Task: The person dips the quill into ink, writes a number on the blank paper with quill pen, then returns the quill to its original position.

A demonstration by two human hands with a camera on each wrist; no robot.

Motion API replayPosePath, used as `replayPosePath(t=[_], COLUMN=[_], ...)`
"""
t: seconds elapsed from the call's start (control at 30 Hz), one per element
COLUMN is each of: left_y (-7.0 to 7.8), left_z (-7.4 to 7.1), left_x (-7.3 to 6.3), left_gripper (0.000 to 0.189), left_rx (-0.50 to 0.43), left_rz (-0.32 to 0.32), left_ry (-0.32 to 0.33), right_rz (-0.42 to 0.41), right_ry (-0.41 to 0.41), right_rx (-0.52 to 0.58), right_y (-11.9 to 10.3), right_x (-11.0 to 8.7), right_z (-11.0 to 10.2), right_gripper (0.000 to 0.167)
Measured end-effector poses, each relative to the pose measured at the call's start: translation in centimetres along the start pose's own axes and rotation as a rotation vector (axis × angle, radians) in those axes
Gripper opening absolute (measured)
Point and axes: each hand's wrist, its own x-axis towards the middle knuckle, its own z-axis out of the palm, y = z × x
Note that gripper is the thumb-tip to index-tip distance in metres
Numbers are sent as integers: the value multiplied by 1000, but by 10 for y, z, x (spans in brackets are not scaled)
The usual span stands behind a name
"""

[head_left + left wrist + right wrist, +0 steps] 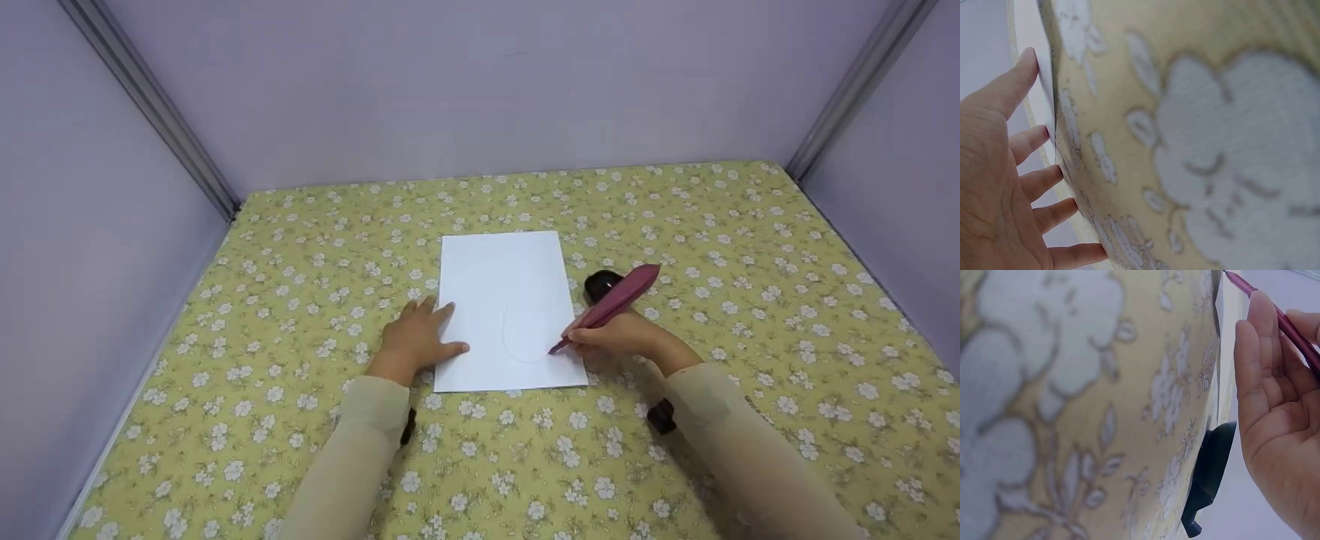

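A sheet of white paper [495,270] lies upright on the flowered tablecloth, with a thin, faint U-shaped line [517,358] drawn on its lower half. My left hand [416,334] rests at the sheet's left edge, fingers spread, thumb and index finger on the paper. In the left wrist view the left hand [999,169] shows its straight fingers touching the surface. My right hand [622,335] pinches a dark red pen with a feather-shaped top [619,296]. Its tip meets the paper at the line's right end. The right wrist view shows the pen's slim shaft [1292,332].
A glossy black object [601,283], perhaps a pen stand, sits just beyond the right hand; its dark side [1213,464] shows in the right wrist view. The yellow flowered cloth [315,315] covers the table. Pale walls [480,97] enclose the back and both sides.
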Motion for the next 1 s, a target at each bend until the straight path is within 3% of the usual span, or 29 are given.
replayPosePath(t=[0.6, 0.83, 1.0], left_y=[1, 3, 3], left_z=[-1, -2, -4], left_x=[-1, -2, -4], left_gripper=[81, 81, 81], left_rx=[-7, -14, -17], left_rz=[-17, -20, -16], left_ry=[5, -3, -14], right_rz=[-16, 16, 14], right_ry=[113, 151, 183], right_rx=[48, 68, 38], right_y=[5, 4, 2], right_x=[7, 11, 14], right_z=[-4, -4, -3], right_gripper=[33, 35, 34])
